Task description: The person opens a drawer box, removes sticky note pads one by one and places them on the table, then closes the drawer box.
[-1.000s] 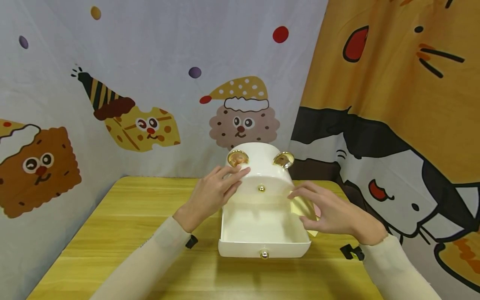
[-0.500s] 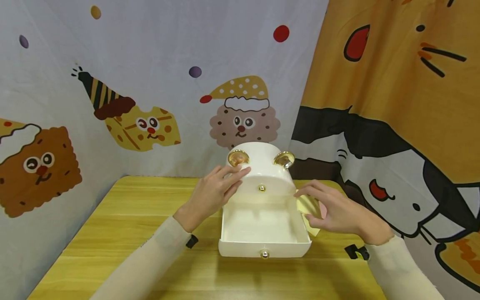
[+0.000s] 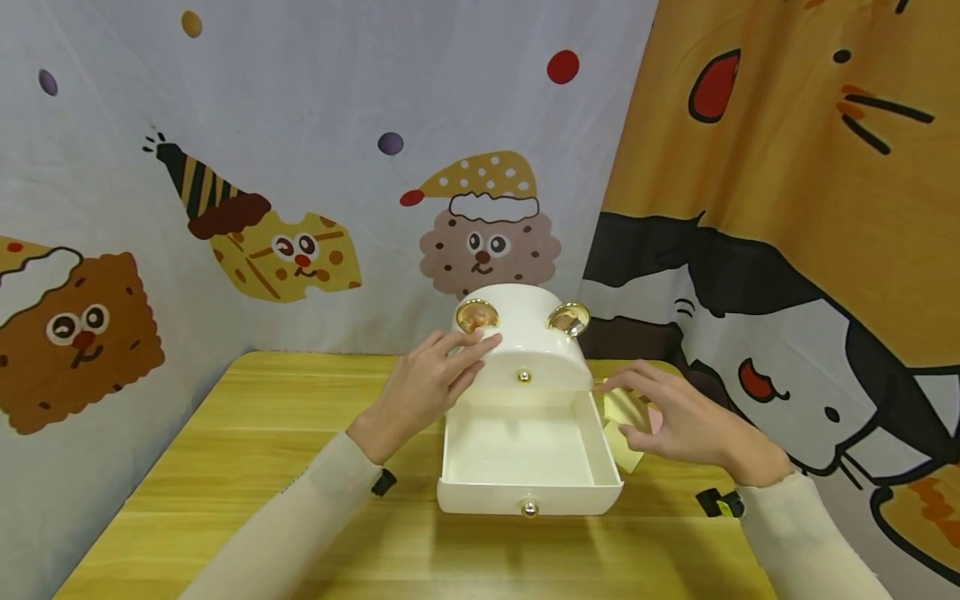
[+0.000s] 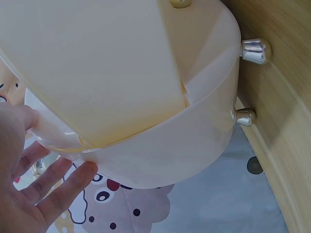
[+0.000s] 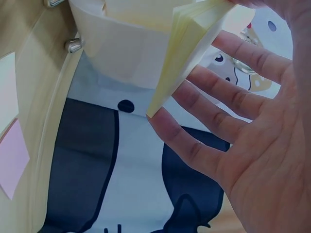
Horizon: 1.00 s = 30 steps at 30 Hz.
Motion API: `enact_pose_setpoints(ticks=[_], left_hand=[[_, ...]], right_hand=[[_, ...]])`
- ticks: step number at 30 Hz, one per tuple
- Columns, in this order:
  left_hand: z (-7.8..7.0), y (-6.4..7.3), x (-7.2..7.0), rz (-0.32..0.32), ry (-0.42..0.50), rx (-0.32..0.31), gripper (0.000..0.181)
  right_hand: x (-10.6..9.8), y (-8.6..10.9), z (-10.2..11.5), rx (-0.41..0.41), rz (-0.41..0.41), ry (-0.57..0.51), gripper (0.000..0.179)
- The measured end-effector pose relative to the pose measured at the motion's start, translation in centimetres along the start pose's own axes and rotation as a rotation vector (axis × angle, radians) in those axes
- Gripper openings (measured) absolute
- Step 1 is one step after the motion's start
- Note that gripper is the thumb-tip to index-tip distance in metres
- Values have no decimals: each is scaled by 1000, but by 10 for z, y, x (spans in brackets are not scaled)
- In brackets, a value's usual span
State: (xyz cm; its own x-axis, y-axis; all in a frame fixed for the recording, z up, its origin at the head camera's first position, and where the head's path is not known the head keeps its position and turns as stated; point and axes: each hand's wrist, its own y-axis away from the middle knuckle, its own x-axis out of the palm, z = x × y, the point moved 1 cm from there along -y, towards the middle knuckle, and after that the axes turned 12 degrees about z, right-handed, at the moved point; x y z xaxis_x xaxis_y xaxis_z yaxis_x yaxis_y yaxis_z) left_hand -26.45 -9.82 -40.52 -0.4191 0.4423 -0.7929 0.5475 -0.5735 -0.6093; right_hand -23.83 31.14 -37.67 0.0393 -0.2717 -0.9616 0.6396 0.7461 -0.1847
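Note:
A white desktop drawer box [image 3: 525, 321] with two gold ears stands on the table, its lower drawer [image 3: 528, 497] pulled out and the drawer floor bare. My left hand [image 3: 423, 385] rests on the box's upper left, beside the left ear [image 3: 477, 316]; its extended fingertips [image 4: 89, 167] touch the white shell. Off the drawer's right side, my right hand [image 3: 686, 425] pinches a pad of yellow sticky notes [image 5: 187, 53] by its edges, thumb on one end and fingers on the other. The pad is tilted and slightly fanned.
A pale yellow note [image 3: 624, 450] and a pink note [image 5: 14, 156] lie on the wooden table [image 3: 300, 500] right of the drawer, partly behind the right hand. A gold knob [image 3: 529, 507] sticks out from the drawer front. Printed curtains [image 3: 337, 125] stand behind the table.
My right hand has moved to the right with the sticky-note pad, away from the drawer's right side. The left hand and the drawer box stay where they were.

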Motion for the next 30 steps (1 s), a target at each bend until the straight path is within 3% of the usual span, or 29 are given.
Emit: enact_pose_setpoints(ticks=[7,17,30], left_hand=[[0,-1,-1,6,1,0,49],[0,-1,1,-15,6,15,49],[-1,0,0,8,8,1,48]], right_hand=[[2,6,-7,55,-4,2,59],[7,13,-17,67,-23,-19,57],[14,24,-32,211,14,-33,53]])
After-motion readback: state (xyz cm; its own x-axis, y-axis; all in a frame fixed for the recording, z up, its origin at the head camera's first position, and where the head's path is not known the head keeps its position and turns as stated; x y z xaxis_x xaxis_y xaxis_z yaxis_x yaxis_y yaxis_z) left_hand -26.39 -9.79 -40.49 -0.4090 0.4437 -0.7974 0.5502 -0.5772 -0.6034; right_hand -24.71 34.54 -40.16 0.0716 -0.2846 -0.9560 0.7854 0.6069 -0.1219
